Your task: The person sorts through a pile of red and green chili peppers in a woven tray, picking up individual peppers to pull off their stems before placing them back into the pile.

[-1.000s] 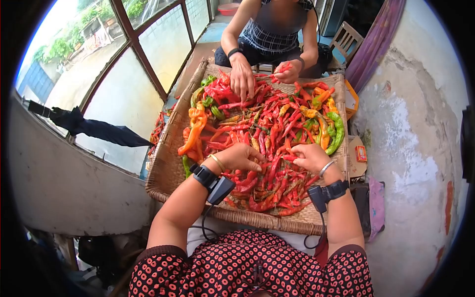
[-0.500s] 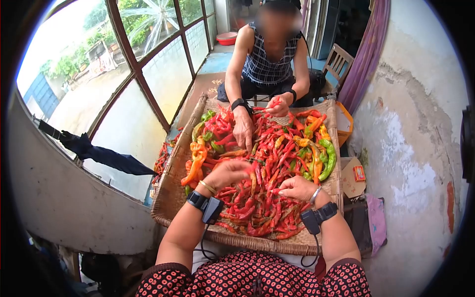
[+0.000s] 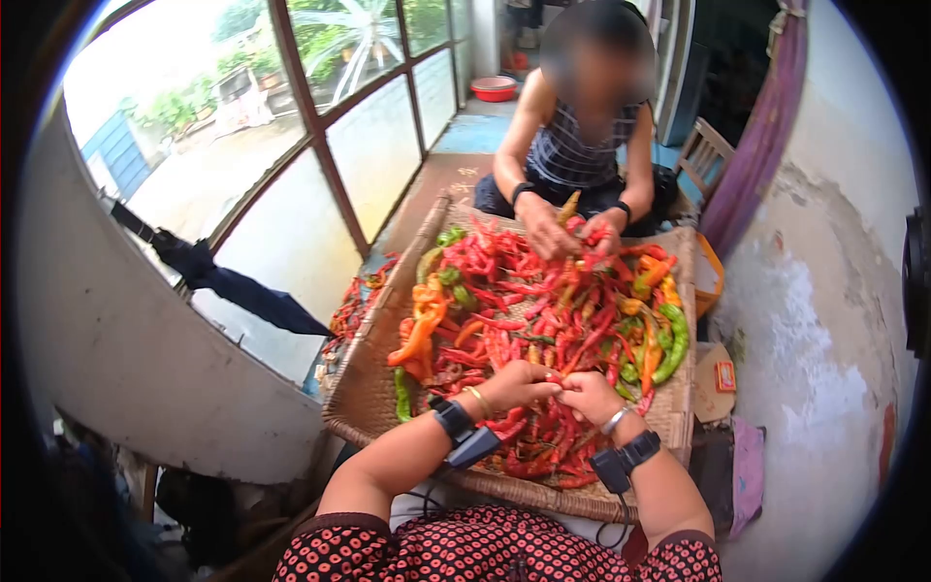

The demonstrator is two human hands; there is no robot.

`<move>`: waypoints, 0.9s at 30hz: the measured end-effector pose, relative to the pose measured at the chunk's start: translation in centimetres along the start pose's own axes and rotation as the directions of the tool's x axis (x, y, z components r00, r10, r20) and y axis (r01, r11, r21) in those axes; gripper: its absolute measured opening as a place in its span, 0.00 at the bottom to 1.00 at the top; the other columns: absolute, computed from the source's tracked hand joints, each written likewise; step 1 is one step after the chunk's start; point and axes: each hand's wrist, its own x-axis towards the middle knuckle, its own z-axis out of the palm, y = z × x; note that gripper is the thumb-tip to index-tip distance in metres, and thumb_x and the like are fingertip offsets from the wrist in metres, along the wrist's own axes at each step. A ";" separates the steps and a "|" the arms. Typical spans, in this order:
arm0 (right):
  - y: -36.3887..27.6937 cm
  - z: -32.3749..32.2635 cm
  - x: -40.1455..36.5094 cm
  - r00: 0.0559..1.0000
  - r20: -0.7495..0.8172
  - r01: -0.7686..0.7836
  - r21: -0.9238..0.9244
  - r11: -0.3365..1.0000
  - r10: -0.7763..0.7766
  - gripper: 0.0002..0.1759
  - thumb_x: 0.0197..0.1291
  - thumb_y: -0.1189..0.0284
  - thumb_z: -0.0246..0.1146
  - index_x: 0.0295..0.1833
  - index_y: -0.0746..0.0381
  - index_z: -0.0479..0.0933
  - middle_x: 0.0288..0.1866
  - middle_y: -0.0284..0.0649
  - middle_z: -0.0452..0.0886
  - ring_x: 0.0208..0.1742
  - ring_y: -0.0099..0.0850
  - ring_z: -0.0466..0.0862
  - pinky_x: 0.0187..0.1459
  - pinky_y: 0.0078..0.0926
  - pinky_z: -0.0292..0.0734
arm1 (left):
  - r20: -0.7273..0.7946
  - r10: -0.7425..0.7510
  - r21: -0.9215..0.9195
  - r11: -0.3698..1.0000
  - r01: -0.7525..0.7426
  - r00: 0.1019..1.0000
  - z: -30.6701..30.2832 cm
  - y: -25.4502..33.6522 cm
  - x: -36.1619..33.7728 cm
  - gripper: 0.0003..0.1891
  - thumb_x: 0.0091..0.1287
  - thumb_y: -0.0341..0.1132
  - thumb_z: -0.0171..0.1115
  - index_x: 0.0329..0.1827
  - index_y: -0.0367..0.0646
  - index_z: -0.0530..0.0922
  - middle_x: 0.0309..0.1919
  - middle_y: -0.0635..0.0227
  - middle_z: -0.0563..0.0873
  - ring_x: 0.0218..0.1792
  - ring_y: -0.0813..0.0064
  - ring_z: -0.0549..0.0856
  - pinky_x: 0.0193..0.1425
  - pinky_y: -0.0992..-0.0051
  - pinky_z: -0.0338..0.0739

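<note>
A large woven tray [image 3: 373, 388] holds a heap of red peppers [image 3: 553, 436]. Over its near half my left hand [image 3: 519, 384] and my right hand [image 3: 590, 396] meet, fingers pinched together. A bit of red pepper shows between the fingertips, mostly hidden by them. Orange peppers [image 3: 419, 335] lie at the left of the heap, and green peppers [image 3: 676, 344] at the right. Across the tray a co-worker's hands [image 3: 577, 238] hold peppers close together above the far edge of the heap.
The co-worker [image 3: 582, 145] sits at the tray's far side. A folded umbrella [image 3: 242, 291] hangs at the left by the window. More red peppers [image 3: 359, 310] lie left of the tray. A wooden chair [image 3: 704, 155], red basin [image 3: 494, 89] and pink cloth [image 3: 747, 475] are around.
My left hand has moved right to meet my right hand. The co-worker's hand has lifted from the heap to join the other. The whole view has shifted, with the scene lower and further right.
</note>
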 end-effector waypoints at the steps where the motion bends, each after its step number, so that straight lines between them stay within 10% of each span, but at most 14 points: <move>1: 0.0 0.1 -0.2 1.000 0.023 0.014 -0.008 1.000 -0.014 0.07 0.55 0.71 0.57 0.29 0.63 0.74 0.16 0.28 0.71 0.13 0.16 0.69 0.16 0.14 0.62 | -0.010 -0.022 -0.168 0.986 0.020 1.000 0.2 -0.6 0.3 0.11 0.63 0.37 0.54 0.43 0.40 0.78 0.24 0.77 0.79 0.25 0.88 0.75 0.29 0.84 0.70; 5: 0.4 0.1 1.3 0.997 -0.051 -0.057 -0.018 0.998 0.056 0.09 0.53 0.68 0.58 0.32 0.64 0.77 0.19 0.34 0.75 0.16 0.23 0.74 0.20 0.21 0.68 | -0.222 0.219 0.016 0.975 -0.221 0.950 -1.6 -0.9 0.8 0.08 0.61 0.36 0.56 0.28 0.41 0.76 0.20 0.77 0.76 0.21 0.88 0.73 0.24 0.85 0.70; 6: 1.2 0.2 1.7 0.967 -0.152 0.164 -0.241 0.957 -0.204 0.09 0.52 0.68 0.58 0.33 0.63 0.77 0.23 0.37 0.76 0.21 0.29 0.76 0.23 0.25 0.70 | -0.335 0.212 -0.066 0.967 -0.247 0.918 -2.3 -0.5 0.6 0.08 0.61 0.36 0.56 0.28 0.41 0.76 0.20 0.77 0.76 0.21 0.88 0.73 0.25 0.85 0.69; 8: 0.6 0.4 0.9 0.831 -0.148 0.344 -0.621 0.705 -0.536 0.08 0.51 0.68 0.58 0.37 0.58 0.76 0.33 0.45 0.76 0.34 0.42 0.77 0.33 0.34 0.73 | -0.568 0.147 -0.226 0.918 -0.325 0.810 -4.0 0.7 0.1 0.08 0.62 0.37 0.55 0.29 0.41 0.75 0.22 0.76 0.77 0.21 0.89 0.73 0.25 0.85 0.69; 11: 1.3 0.9 0.7 0.875 0.019 0.257 -0.866 0.429 -0.484 0.11 0.49 0.74 0.55 0.40 0.58 0.74 0.38 0.42 0.72 0.37 0.38 0.78 0.34 0.36 0.74 | -0.760 -0.083 -0.421 0.818 -0.392 0.644 -5.8 -0.4 0.7 0.12 0.65 0.36 0.50 0.45 0.38 0.73 0.25 0.75 0.77 0.20 0.87 0.71 0.25 0.86 0.68; 14: 2.8 1.8 1.3 0.892 0.043 0.207 -0.924 0.322 -0.451 0.04 0.50 0.73 0.52 0.31 0.57 0.72 0.36 0.42 0.69 0.32 0.39 0.78 0.31 0.37 0.75 | -0.686 -0.078 -0.405 0.867 -0.291 0.724 -4.9 -1.7 0.8 0.19 0.63 0.36 0.52 0.54 0.36 0.68 0.29 0.71 0.79 0.23 0.87 0.74 0.25 0.87 0.68; 17: 2.7 1.9 1.7 0.936 0.040 0.149 -0.945 0.292 -0.350 0.03 0.50 0.73 0.52 0.29 0.59 0.71 0.35 0.43 0.68 0.32 0.39 0.78 0.30 0.37 0.75 | -0.313 0.014 0.155 0.987 0.036 0.950 -3.6 -2.9 0.8 0.14 0.61 0.33 0.56 0.48 0.35 0.74 0.29 0.74 0.79 0.27 0.88 0.75 0.30 0.85 0.71; 18: 2.7 1.8 1.7 0.923 0.044 0.158 -0.949 0.273 -0.382 0.03 0.49 0.73 0.54 0.29 0.59 0.71 0.34 0.43 0.69 0.30 0.39 0.78 0.29 0.37 0.75 | -0.242 0.144 0.273 0.959 -0.075 0.960 -2.7 -3.0 0.8 0.12 0.61 0.32 0.56 0.44 0.35 0.76 0.27 0.75 0.79 0.28 0.88 0.76 0.31 0.84 0.72; 22: 1.3 1.0 0.8 0.852 -0.053 0.199 -0.888 0.414 -0.521 0.06 0.44 0.70 0.60 0.29 0.58 0.71 0.30 0.40 0.70 0.28 0.38 0.77 0.27 0.36 0.73 | -0.097 0.048 0.269 0.963 -0.020 0.994 -0.9 -1.5 0.7 0.13 0.62 0.34 0.56 0.45 0.35 0.75 0.30 0.73 0.80 0.32 0.87 0.76 0.35 0.83 0.73; 24: 0.1 0.4 0.0 0.859 -0.063 0.196 -0.876 0.441 -0.508 0.07 0.45 0.68 0.59 0.28 0.58 0.70 0.29 0.40 0.71 0.28 0.39 0.77 0.28 0.37 0.73 | -0.057 0.060 -0.076 0.995 -0.064 0.997 -0.4 -1.8 0.7 0.14 0.62 0.36 0.56 0.47 0.37 0.75 0.29 0.74 0.80 0.32 0.88 0.76 0.36 0.83 0.73; 27: 0.2 -0.6 0.2 0.867 -0.084 0.222 -0.817 0.532 -0.491 0.08 0.45 0.65 0.57 0.25 0.59 0.71 0.26 0.41 0.75 0.30 0.41 0.77 0.31 0.39 0.72 | 0.024 0.175 0.161 0.971 -0.176 0.984 -0.3 -0.8 0.2 0.15 0.60 0.38 0.58 0.46 0.39 0.76 0.26 0.72 0.81 0.28 0.88 0.76 0.32 0.83 0.73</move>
